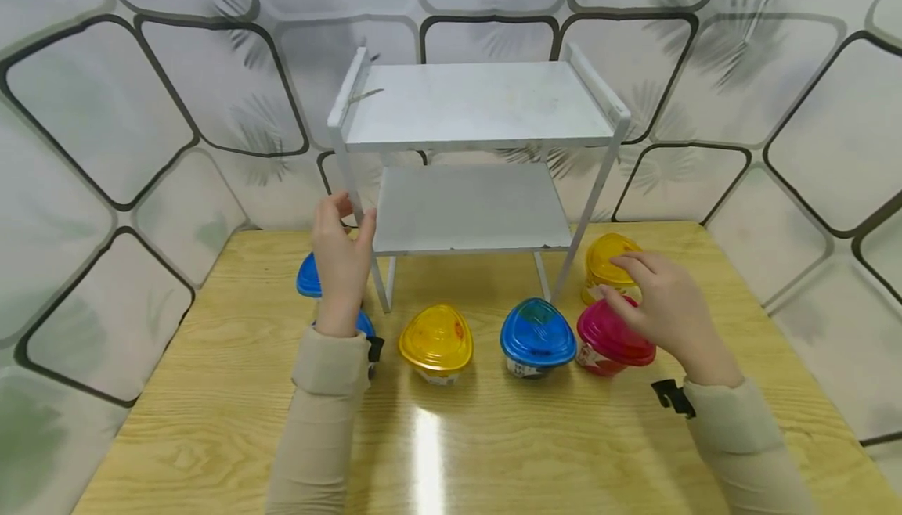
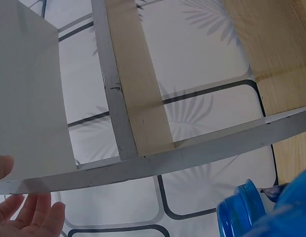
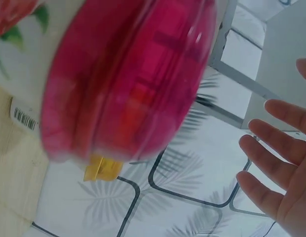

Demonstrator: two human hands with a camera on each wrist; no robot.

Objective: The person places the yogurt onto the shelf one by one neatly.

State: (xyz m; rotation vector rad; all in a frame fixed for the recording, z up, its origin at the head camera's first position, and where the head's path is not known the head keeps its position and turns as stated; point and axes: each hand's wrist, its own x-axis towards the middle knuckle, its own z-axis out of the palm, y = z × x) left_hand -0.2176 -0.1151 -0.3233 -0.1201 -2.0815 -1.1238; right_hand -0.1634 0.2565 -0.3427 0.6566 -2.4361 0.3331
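Note:
A white two-tier shelf rack [image 1: 472, 104] stands on the wooden table. My left hand [image 1: 341, 253] is raised beside its front left post [image 2: 143, 165], thumb on one side and fingers on the other. In the left wrist view the thumb looks apart from the post; whether the fingertips touch it is unclear. My right hand [image 1: 662, 315] hovers with spread, relaxed fingers [image 3: 274, 160] over a tub with a pink lid [image 1: 615, 331], holding nothing. Behind that tub stands a yellow-lidded tub [image 1: 609, 261].
In front of the rack are a yellow-lidded tub [image 1: 437, 340] and a blue-lidded tub [image 1: 538, 335]. Two more blue lids, one farther back [image 1: 308, 276] and one nearer [image 1: 364, 323], are partly hidden by my left arm. Patterned panels [image 1: 92, 108] surround the table [image 1: 211, 421].

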